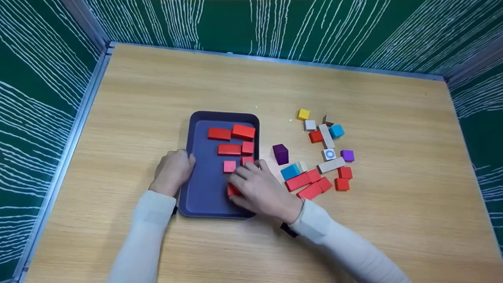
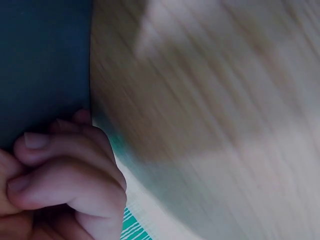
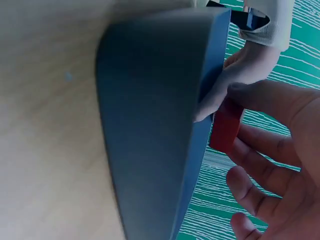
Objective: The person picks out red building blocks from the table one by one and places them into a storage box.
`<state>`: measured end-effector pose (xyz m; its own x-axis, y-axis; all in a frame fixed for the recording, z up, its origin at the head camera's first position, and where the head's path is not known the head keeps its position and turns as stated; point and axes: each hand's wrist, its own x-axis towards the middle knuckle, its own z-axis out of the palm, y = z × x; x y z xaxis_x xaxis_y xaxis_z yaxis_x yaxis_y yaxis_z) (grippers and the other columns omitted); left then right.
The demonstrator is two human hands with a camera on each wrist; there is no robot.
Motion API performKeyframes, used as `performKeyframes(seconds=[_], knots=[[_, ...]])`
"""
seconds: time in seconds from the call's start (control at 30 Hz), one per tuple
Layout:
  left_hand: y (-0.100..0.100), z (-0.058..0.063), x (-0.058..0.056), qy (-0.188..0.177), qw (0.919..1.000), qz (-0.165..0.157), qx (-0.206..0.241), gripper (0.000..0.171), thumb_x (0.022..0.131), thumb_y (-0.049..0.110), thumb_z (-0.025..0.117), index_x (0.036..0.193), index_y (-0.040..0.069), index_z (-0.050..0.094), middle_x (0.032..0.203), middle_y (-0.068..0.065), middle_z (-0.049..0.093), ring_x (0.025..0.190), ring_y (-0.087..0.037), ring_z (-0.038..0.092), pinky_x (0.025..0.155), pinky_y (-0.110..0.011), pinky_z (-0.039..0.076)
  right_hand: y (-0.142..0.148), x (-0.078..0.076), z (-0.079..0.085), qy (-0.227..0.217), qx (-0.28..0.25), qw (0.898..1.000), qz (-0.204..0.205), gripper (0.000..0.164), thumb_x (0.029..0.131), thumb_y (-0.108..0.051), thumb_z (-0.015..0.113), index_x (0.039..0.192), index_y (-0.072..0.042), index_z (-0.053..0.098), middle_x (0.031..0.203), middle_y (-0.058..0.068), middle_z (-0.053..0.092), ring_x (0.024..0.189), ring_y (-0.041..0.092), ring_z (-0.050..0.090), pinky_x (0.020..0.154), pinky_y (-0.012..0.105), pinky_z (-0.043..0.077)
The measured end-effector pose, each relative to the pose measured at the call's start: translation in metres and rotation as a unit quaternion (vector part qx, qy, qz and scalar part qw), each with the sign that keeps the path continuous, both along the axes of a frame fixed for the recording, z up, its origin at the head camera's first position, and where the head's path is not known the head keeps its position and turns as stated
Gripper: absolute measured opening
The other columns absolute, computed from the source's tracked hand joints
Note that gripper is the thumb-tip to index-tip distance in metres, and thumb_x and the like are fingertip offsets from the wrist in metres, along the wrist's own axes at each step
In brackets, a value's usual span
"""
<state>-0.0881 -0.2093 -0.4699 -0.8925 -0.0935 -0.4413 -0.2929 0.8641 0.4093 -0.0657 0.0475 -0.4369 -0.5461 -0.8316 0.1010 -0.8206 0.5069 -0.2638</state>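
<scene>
The work looks about midway to me. The dark blue tray (image 1: pixel 204 196), left of the frame's centre, has several red pieces (image 1: pixel 229 149) and a pink cube (image 1: pixel 229 166) lying on its floor, mostly towards its right side. More loose red blocks (image 1: pixel 298 182) lie on the table (image 1: pixel 275 86) at the centre right. If pieces are going in rather than out (one moment alone can't settle that for me), those would be what is left. Around them sit blue blocks (image 1: pixel 290 171), purple blocks (image 1: pixel 280 154), grey blocks (image 1: pixel 331 165) and a yellow cube (image 1: pixel 303 114), all outside the tray.

The right hand (image 1: pixel 261 188) reaches over the tray's right edge and pinches a red block (image 1: pixel 233 191) near the tray's lower right; the right wrist view shows it between thumb and finger, the other fingers spread loosely. Whether that block touches the tray floor, I can't tell. The left hand (image 1: pixel 173 173) grips the tray's left rim, fingers curled.

The held block is mostly covered by the fingers, but what shows is plain, flat-faced and deep red. Its neighbours are smooth oblongs and small cubes; the two oblongs at the top of the tray lie close together, slightly askew. The tray itself is rectangular, round-cornered and raised at the edges.
</scene>
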Motion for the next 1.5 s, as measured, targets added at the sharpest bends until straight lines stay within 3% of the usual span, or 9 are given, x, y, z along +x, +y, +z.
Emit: performKeyframes(seconds=[0.33,0.7,0.93,1.1,1.3,1.5], knots=[[-0.001,0.001,0.000,0.003,0.9999,-0.007,-0.007,0.043,0.105,0.028,0.040,0.109,-0.007,0.064,0.093,-0.023,0.064,0.075,-0.032,0.063,0.065,-0.045,0.051,0.011,0.006,-0.016,-0.020,0.055,0.998,0.016,0.042,0.086,-0.041,0.079,0.117,-0.014,0.071,0.104,0.003,0.067,0.096,0.021,0.053,0.079,0.041,0.038],[0.000,0.001,0.000,-0.002,0.9999,-0.005,-0.010,0.044,0.105,0.029,0.040,0.109,-0.008,0.064,0.096,-0.025,0.065,0.077,-0.033,0.064,0.067,-0.047,0.051,0.010,0.010,-0.023,0.030,0.088,0.995,0.034,0.038,0.088,-0.041,0.076,0.117,-0.016,0.071,0.104,0.003,0.070,0.091,0.022,0.056,0.080,0.043,0.038],[0.001,0.000,0.000,-0.010,1.0000,0.000,-0.002,0.044,0.106,0.030,0.040,0.110,-0.007,0.064,0.094,-0.021,0.064,0.077,-0.031,0.063,0.066,-0.045,0.050,0.022,0.011,-0.013,-0.026,0.042,0.998,0.024,0.042,0.088,-0.041,0.077,0.121,-0.018,0.070,0.107,0.001,0.069,0.096,0.019,0.055,0.082,0.041,0.040],[0.002,0.001,-0.002,-0.008,1.0000,-0.005,-0.004,0.044,0.106,0.030,0.039,0.110,-0.006,0.064,0.095,-0.022,0.063,0.078,-0.032,0.062,0.067,-0.046,0.050,0.050,0.007,-0.003,-0.058,-0.035,0.997,-0.023,0.036,0.090,-0.036,0.076,0.120,-0.017,0.070,0.110,-0.001,0.067,0.101,0.017,0.054,0.087,0.042,0.040],[0.001,0.003,0.000,-0.011,0.9999,-0.012,-0.001,0.043,0.106,0.029,0.039,0.110,-0.007,0.063,0.094,-0.023,0.063,0.076,-0.031,0.062,0.063,-0.043,0.049,0.107,0.002,-0.003,-0.057,-0.065,0.990,-0.115,0.037,0.087,-0.030,0.080,0.119,-0.015,0.071,0.112,-0.002,0.067,0.106,0.017,0.055,0.092,0.044,0.037],[-0.001,0.004,0.003,-0.019,0.9997,-0.010,0.007,0.042,0.106,0.029,0.039,0.104,-0.005,0.063,0.084,-0.018,0.060,0.071,-0.029,0.060,0.057,-0.038,0.046,0.180,0.004,-0.018,-0.035,-0.083,0.968,-0.233,0.044,0.080,-0.024,0.087,0.118,-0.009,0.070,0.108,0.004,0.067,0.101,0.024,0.058,0.088,0.047,0.034]])
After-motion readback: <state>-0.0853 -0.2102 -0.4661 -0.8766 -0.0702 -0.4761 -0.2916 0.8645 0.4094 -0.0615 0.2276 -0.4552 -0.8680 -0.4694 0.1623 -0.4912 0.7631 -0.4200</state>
